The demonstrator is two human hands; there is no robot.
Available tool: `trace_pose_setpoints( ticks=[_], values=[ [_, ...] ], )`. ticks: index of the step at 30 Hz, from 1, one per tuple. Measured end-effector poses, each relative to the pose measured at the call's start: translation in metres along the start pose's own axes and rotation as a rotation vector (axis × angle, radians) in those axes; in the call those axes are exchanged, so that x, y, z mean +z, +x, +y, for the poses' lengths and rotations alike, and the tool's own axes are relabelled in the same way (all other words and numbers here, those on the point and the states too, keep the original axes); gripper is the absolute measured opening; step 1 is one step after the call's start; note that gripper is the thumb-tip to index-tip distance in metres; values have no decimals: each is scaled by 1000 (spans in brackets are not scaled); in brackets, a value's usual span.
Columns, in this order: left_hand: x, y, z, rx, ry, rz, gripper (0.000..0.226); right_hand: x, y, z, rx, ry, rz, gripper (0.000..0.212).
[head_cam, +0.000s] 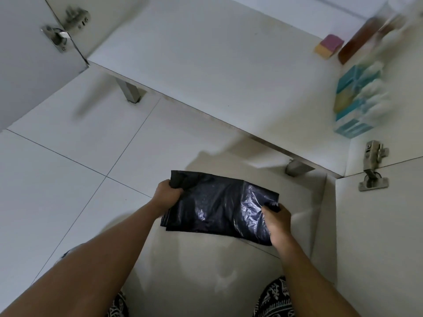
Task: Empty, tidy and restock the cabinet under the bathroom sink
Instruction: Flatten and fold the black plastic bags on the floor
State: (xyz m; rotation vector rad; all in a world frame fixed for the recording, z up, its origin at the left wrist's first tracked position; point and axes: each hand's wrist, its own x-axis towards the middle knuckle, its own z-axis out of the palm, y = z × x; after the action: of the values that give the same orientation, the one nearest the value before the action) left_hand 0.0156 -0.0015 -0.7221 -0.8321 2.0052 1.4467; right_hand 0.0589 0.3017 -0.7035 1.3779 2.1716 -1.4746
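A folded black plastic bag is stretched between both hands above the tiled floor, in front of the open cabinet. My left hand grips its upper left corner. My right hand pinches its right edge, thumb on top. The cabinet's white bottom shelf lies beyond the bag. At the shelf's right side sit a pink-and-yellow sponge, a brown bottle and a teal-and-white pack, all blurred.
The left cabinet door stands open with its hinge showing. The right door is open too, hinge at its top. Two metal cabinet legs stand on the white tiled floor. My patterned trousers show at the bottom edge.
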Motion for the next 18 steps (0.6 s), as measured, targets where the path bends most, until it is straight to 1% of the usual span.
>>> trace_pose_setpoints(
  ticks=[2, 4, 6, 8, 9, 11, 13, 16, 18],
  values=[
    [-6, -8, 2, 28, -49, 32, 27, -2, -8, -10, -69, 0, 2, 9],
    [-17, -14, 5, 63, -107, 103, 32, -3, -20, -27, -165, 25, -22, 13],
    [-31, -19, 9, 100, -191, 155, 34, -2, -38, -54, -293, 12, -67, 14],
    [-48, -22, 16, 138, -271, 189, 30, 0, -61, -91, -434, -37, -109, 22],
    [-56, -25, 21, 153, -315, 206, 28, 2, -72, -112, -527, -73, -124, 23],
    [-73, -31, 32, 153, -415, 249, 24, 9, -93, -153, -757, -136, -127, 16],
    [-88, -33, 44, 156, -511, 280, 21, 24, -108, -194, -923, -172, -108, 14],
    [-110, -32, 65, 158, -670, 293, 22, 56, -129, -257, -1062, -217, -120, 14],
    [-123, -27, 78, 123, -775, 263, 29, 83, -141, -297, -1163, -298, -88, 11]
  ],
)
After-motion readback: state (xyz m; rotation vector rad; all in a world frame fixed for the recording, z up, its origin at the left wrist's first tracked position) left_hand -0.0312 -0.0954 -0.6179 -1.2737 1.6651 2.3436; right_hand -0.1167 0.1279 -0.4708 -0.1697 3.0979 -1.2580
